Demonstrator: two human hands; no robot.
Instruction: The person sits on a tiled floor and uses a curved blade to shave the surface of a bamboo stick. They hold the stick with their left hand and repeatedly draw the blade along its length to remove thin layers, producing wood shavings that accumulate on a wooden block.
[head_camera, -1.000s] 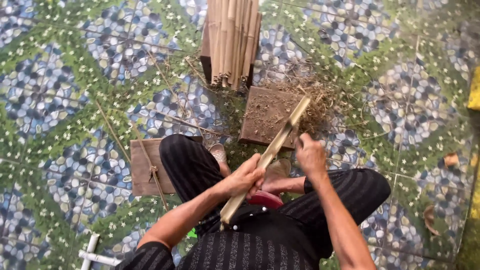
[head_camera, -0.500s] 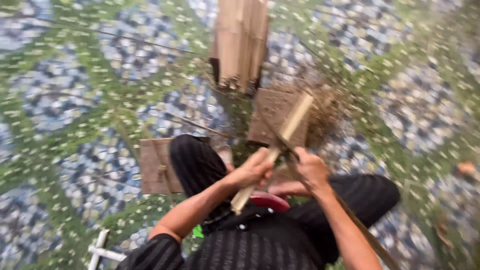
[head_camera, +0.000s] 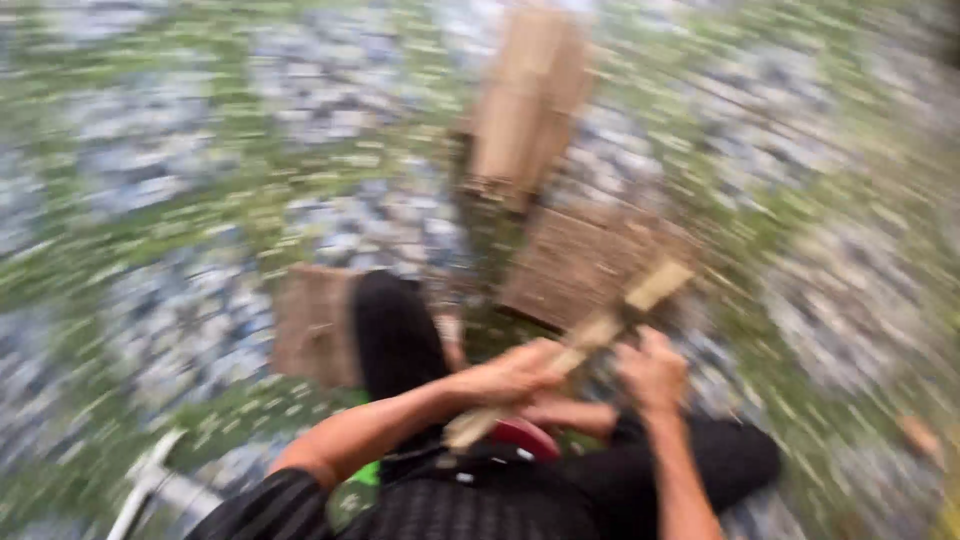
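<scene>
Bamboo slat (head_camera: 585, 340): stiff, light, likely splintery; left hand (head_camera: 510, 378) clasped mid-length, right hand (head_camera: 652, 372) closed beside upper end, grip contents blurred; best held mid-length, above wooden board (head_camera: 575, 262).

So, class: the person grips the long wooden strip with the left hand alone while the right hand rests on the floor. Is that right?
Not quite. In the head view the right hand is not on the floor; it is up at the wooden strip too. The left hand does grip the strip.

Even daylight, heavy motion blur throughout, worst at edges
</scene>
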